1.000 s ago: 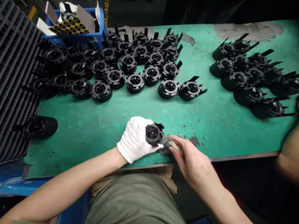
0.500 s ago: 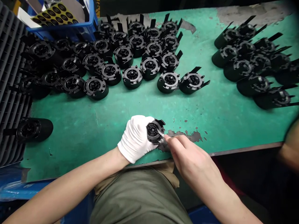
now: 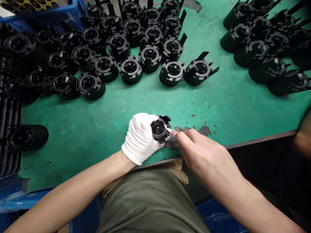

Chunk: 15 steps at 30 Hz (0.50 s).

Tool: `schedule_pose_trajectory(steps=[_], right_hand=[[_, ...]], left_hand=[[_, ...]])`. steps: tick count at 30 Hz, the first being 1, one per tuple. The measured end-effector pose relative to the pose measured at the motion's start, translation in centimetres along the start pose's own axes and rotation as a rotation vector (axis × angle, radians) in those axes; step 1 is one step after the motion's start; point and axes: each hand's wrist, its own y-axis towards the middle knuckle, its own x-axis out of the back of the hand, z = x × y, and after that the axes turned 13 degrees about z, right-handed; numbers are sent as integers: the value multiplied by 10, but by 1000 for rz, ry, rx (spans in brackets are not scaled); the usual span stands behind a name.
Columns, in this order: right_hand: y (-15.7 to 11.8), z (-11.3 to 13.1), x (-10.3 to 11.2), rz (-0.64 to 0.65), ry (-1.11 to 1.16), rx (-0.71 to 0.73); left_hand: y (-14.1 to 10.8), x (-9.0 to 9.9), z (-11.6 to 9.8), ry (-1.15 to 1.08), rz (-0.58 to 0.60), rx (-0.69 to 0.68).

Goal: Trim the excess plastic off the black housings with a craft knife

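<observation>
My left hand [image 3: 141,139], in a white glove, is wrapped round a black round plastic housing [image 3: 158,128], its ribbed end facing up towards me. My bare right hand [image 3: 201,147] pinches a small, pale blade-like tool [image 3: 168,129] between thumb and fingers. The tip of this blade lies at the right rim of the housing, apparently touching it. Most of the tool is hidden inside my right fingers, so its handle cannot be made out. Both hands are close together above the front edge of the green table [image 3: 116,126].
Many like black housings [image 3: 130,69] stand at the back left. Another group [image 3: 254,53] lies at the right, and a single housing [image 3: 28,137] at the far left. A blue bin [image 3: 48,21] holds sticker sheets [image 3: 29,5]. Part of another person's arm [image 3: 302,142] shows at the right edge.
The camera has tipped and shifted, so the table and the back rows sit higher in view. My hands keep hold of the housing and blade; the blade has moved only slightly at the rim.
</observation>
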Motion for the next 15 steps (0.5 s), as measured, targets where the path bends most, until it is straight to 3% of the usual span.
schedule_pose_trajectory(steps=[5,8,10,12,15], right_hand=[[-2,-5,2,-66,39,65],[-8,-17,-6,-169,216,116],[-10,-29,-14,-230,327,66],[-8,-43,-20,-251,385,-12],[4,-62,-23,-247,410,-26]], left_hand=[[-2,-4,-2,-7,2,-1],[-6,-8,10,36,-105,-32],[-7,-6,24,65,-166,-103],[-4,2,39,69,-98,-224],[2,15,54,30,95,-371]])
